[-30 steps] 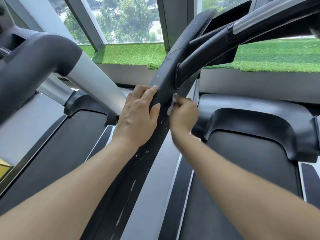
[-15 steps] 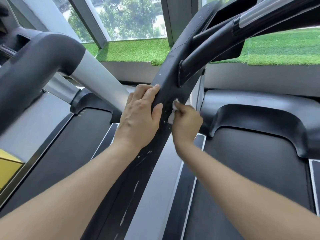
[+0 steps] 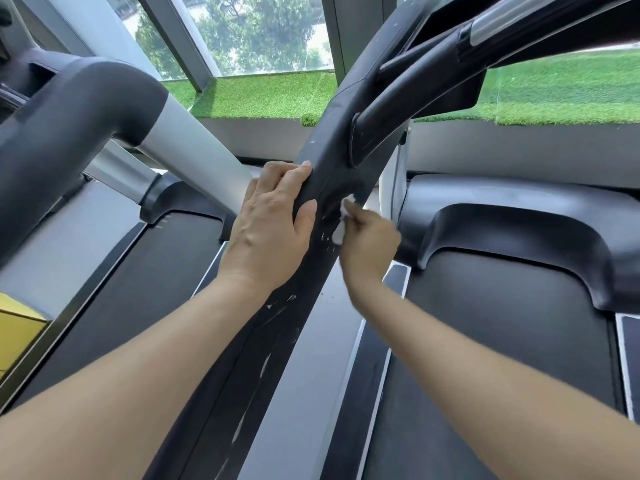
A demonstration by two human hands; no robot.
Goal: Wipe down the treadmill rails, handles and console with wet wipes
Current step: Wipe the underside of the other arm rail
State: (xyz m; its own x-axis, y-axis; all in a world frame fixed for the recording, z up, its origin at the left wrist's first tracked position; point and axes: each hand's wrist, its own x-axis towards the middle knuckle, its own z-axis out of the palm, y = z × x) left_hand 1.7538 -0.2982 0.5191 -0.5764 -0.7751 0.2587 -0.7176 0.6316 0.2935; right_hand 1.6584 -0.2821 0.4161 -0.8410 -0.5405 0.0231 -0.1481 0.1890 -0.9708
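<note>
A long matte black upright [image 3: 277,341] of the treadmill ran diagonally through the view, its flat plastic face streaked and flecked with white smears and crumbs. The left hand [image 3: 270,230] wrapped around its left edge, fingers curled over the top and thumb laid across the face. The right hand [image 3: 369,244] pinched a small, crumpled white wet wipe [image 3: 343,216] and pressed it against the right edge of the upright, just below where a rounded black handle [image 3: 415,91] socketed into it. Higher up, that handle changed to a smooth silver metal tube [image 3: 512,19]. The right hand was slightly blurred.

To the right lay a dark, finely textured running belt [image 3: 502,341], bordered at the front by a glossy moulded black motor cover [image 3: 519,223]. To the left stood a second machine, with a thick curved dark grey arm [image 3: 69,133] joined to a brushed silver tube [image 3: 194,147]. Beyond were strips of green artificial turf [image 3: 263,95] on a grey ledge, and windows showing trees [image 3: 263,32]. A yellow object [image 3: 17,334] sat at the left edge. No writing or brand could be read anywhere.
</note>
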